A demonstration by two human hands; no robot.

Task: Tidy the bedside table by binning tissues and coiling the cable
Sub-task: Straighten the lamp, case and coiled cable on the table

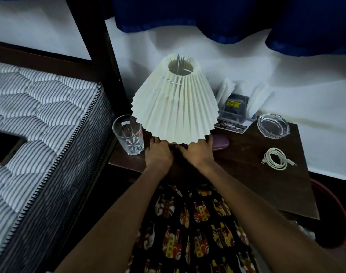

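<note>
Item: cream pleated-paper lamp (175, 103), dark wood counter (266, 186). L hand (158, 153) + R hand (197, 152) under shade; grip hidden, can't tell. White cable (276, 159) coiled, R side. Risk: shade tilt knocks clear cut-glass tumbler (128, 134) just beside.

- Left hand (158, 153): I see it palm down, knuckles up, fingers curled forward with the tips hidden from me, thumb side turned inward.
- Right hand (198, 152): palm down too, fingers spread slightly and reaching forward, tips partly out of sight; thumb points toward the left hand.
- The two hands sit just beside each other, thumbs nearly meeting.
- Both forearms are bare and stretched out straight, running up from the lower edge and converging toward the wrists.
- Whether either hand grips anything, I cannot tell.
</note>
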